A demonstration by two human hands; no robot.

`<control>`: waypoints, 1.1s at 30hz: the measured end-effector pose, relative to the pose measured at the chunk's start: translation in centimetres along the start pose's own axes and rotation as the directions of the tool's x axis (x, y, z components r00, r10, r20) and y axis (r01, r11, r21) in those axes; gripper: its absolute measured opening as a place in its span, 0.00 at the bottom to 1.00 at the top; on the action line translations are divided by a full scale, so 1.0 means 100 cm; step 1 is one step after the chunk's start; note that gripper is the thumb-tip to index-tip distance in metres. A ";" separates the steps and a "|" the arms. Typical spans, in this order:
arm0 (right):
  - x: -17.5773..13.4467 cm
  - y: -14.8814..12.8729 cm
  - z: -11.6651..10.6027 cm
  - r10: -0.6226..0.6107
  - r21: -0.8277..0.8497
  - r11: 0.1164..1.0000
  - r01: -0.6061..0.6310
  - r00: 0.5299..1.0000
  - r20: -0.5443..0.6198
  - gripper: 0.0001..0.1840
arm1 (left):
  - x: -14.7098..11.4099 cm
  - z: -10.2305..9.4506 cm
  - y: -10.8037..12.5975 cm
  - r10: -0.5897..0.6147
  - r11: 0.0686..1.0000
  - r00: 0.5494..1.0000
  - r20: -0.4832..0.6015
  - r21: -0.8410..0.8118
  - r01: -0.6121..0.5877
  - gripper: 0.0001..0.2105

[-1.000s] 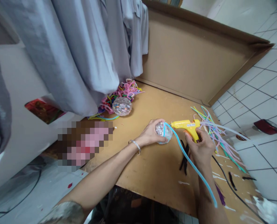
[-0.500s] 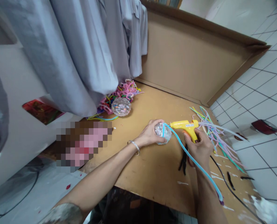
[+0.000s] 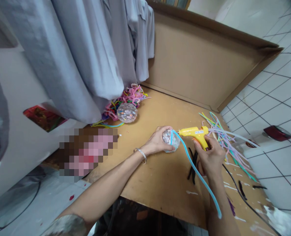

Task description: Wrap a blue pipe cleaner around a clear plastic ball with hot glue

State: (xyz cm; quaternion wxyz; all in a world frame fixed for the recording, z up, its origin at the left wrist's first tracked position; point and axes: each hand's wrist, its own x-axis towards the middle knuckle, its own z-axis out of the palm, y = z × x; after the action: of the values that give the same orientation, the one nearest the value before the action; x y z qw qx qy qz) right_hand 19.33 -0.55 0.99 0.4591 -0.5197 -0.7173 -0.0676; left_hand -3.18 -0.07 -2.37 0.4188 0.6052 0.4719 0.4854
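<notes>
My left hand [image 3: 157,139] is closed round a clear faceted ball [image 3: 174,143] above the cardboard surface. A blue pipe cleaner [image 3: 193,165] lies against the ball's top, and its long free end hangs down to the right, over my right forearm. In my right hand [image 3: 212,154] is a yellow glue gun [image 3: 195,132], gripped by its handle. Its nozzle is at the ball's right side, by the pipe cleaner; whether it touches cannot be made out. A long translucent glue stick [image 3: 233,134] sticks out of the gun's back.
Another clear ball [image 3: 127,112] sits beside a heap of colourful pipe cleaners [image 3: 133,95]. More pipe cleaners [image 3: 230,149] lie at the right, with black pieces [image 3: 192,168] and a black cord [image 3: 241,193] nearer. A cardboard panel [image 3: 184,59] stands behind; grey cloth [image 3: 91,49] hangs at left.
The free end of the blue pipe cleaner has swung left and up a little. My right hand has shifted slightly right at the glue gun's handle. My left hand stays in place.
</notes>
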 end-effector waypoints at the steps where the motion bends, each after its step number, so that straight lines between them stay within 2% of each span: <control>1: 0.000 0.000 0.000 -0.001 0.003 1.000 0.001 1.000 0.004 0.19 | 0.000 0.000 0.000 -0.002 1.000 1.000 -0.001 0.001 0.002 0.40; 9: 0.000 0.000 -0.001 -0.057 -0.047 0.997 0.057 0.998 -0.007 0.17 | -0.001 0.000 0.003 -0.013 1.000 1.000 -0.010 0.006 0.013 0.39; 15: 0.000 -0.003 0.001 -0.039 -0.041 0.998 0.038 0.999 -0.035 0.18 | 0.000 0.000 -0.002 0.006 1.000 1.000 -0.005 0.011 -0.006 0.39; 18: 0.001 -0.005 0.002 0.039 -0.038 0.998 -0.039 0.999 -0.022 0.21 | 0.001 0.000 -0.004 0.013 1.000 1.000 -0.008 0.013 -0.013 0.40; 21: 0.002 -0.004 0.004 0.193 -0.027 0.981 -0.192 0.980 0.039 0.24 | 0.002 0.001 -0.005 -0.002 1.000 1.000 -0.015 -0.011 0.002 0.40; 25: 0.004 0.009 0.008 0.386 0.092 0.909 -0.407 0.904 0.185 0.26 | 0.003 0.001 -0.006 -0.025 0.999 0.999 -0.025 -0.043 0.024 0.40; 27: 0.003 0.019 0.011 0.439 0.125 0.874 -0.470 0.874 0.209 0.26 | 0.003 0.001 -0.007 -0.028 0.998 0.999 -0.031 -0.051 0.026 0.40; 29: 0.001 0.027 0.015 0.476 0.043 0.872 -0.487 0.865 0.159 0.27 | 0.003 0.001 -0.009 -0.029 0.998 0.999 -0.031 -0.065 0.027 0.40; 33: -0.007 0.036 0.025 0.488 -0.249 0.854 -0.458 0.870 0.072 0.33 | 0.004 0.000 -0.009 -0.030 0.995 0.999 -0.026 -0.099 0.027 0.39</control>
State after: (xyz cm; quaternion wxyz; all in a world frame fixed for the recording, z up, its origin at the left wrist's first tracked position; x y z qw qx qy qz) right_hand 20.79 2.04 -2.30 0.3516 -0.7319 -0.5837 0.0016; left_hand -3.30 0.48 -3.21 0.4486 0.5703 0.4616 0.5103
